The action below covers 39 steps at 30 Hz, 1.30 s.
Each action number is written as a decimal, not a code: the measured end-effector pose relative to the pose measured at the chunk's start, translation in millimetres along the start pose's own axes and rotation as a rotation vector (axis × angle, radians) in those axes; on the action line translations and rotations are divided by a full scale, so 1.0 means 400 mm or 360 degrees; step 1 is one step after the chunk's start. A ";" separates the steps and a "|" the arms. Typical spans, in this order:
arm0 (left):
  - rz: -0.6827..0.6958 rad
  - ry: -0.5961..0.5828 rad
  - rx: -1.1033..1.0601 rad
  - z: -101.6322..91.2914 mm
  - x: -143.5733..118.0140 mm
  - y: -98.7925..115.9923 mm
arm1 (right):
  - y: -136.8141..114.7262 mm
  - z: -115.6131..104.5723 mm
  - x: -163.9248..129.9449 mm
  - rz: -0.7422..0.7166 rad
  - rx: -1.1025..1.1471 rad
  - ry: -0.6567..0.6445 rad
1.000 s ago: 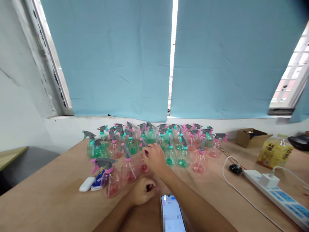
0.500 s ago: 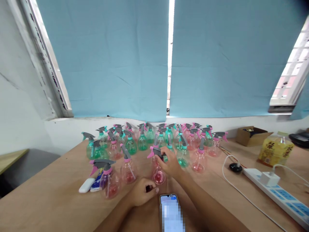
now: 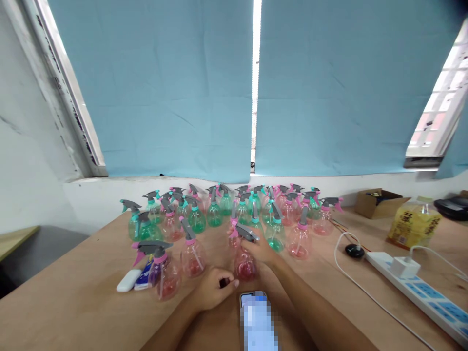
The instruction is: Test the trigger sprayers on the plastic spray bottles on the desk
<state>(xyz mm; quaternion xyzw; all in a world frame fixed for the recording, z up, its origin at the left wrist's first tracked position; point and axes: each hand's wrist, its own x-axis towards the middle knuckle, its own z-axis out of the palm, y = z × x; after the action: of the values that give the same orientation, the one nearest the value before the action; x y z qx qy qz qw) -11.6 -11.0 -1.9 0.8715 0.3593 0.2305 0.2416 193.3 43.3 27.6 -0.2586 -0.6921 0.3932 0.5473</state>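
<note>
You're gripping a pink spray bottle (image 3: 244, 261) with your right hand (image 3: 261, 249), fingers wrapping its neck just under the grey trigger head (image 3: 245, 232); the hand is covering most of the neck, so the exact finger contact is hard to make out. The bottle is standing upright on the table (image 3: 73, 297), near the front edge of the bottle cluster, just beyond the phone (image 3: 257, 321). Your left hand (image 3: 214, 290) is resting on the table just left of the bottle, fingers curling loosely together around something small and dark; what it is can't be told. Whether the left hand is touching the bottle can't be told either. The phone's screen is blurred out and its lower end is cut off by the frame.

Behind, a crowd of green and pink spray bottles (image 3: 215, 209) is standing close together, overlapping so a count isn't possible. Two more pink bottles (image 3: 164, 273) are sitting left of your hands, beside a white case (image 3: 127, 281) and a blue tube (image 3: 144, 279) partly hidden behind one bottle. On the right, a power strip (image 3: 424, 292) is running out of frame, with a white plug (image 3: 404, 267), a cable (image 3: 351, 282), a black puck (image 3: 354, 251), a yellow bottle (image 3: 413, 225) and a cardboard box (image 3: 380, 201)
</note>
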 end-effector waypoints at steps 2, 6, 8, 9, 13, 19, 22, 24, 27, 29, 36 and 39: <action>-0.0006 -0.0007 0.0004 0.000 0.000 -0.001 | -0.007 -0.008 0.014 0.0069 0.0109 -0.0212; -0.0024 -0.0033 0.0029 0.002 0.002 -0.003 | -0.020 -0.009 0.034 0.0177 0.0263 -0.0365; -0.0015 -0.0038 0.0041 0.002 0.002 -0.005 | -0.018 -0.005 0.035 0.0164 0.0318 -0.0274; -0.0011 -0.0037 0.0044 0.003 0.003 -0.005 | -0.017 -0.004 0.034 0.0154 0.0323 -0.0231; -0.0009 -0.0035 0.0030 0.002 0.004 -0.005 | -0.013 -0.007 0.024 0.0166 0.0268 -0.0216; -0.0042 -0.0025 0.0068 0.005 0.005 -0.009 | -0.008 -0.010 0.020 0.0190 0.0232 -0.0187; -0.0077 -0.0011 0.0088 0.009 0.007 -0.014 | -0.003 -0.004 0.017 0.0187 0.0232 -0.0134; -0.0104 -0.0014 0.0089 0.010 0.009 -0.015 | -0.003 -0.001 0.015 0.0180 0.0222 -0.0116; -0.0135 -0.0043 0.0080 0.009 0.012 -0.012 | -0.010 0.000 0.014 0.0152 0.0192 -0.0068; -0.0137 -0.0048 0.0089 0.009 0.013 -0.009 | -0.015 -0.001 0.015 0.0127 0.0197 -0.0042; -0.0149 -0.0048 0.0092 0.009 0.011 -0.008 | -0.010 0.007 0.014 0.0120 0.0264 -0.0043; -0.0143 -0.0039 0.0099 0.010 0.011 -0.010 | -0.009 0.013 0.009 0.0144 0.0256 0.0083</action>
<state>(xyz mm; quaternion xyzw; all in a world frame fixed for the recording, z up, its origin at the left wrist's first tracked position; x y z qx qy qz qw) -8.5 -6.3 -6.5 0.8643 0.4021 0.1974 0.2288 187.7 42.7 32.2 -0.2552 -0.6314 0.4649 0.5658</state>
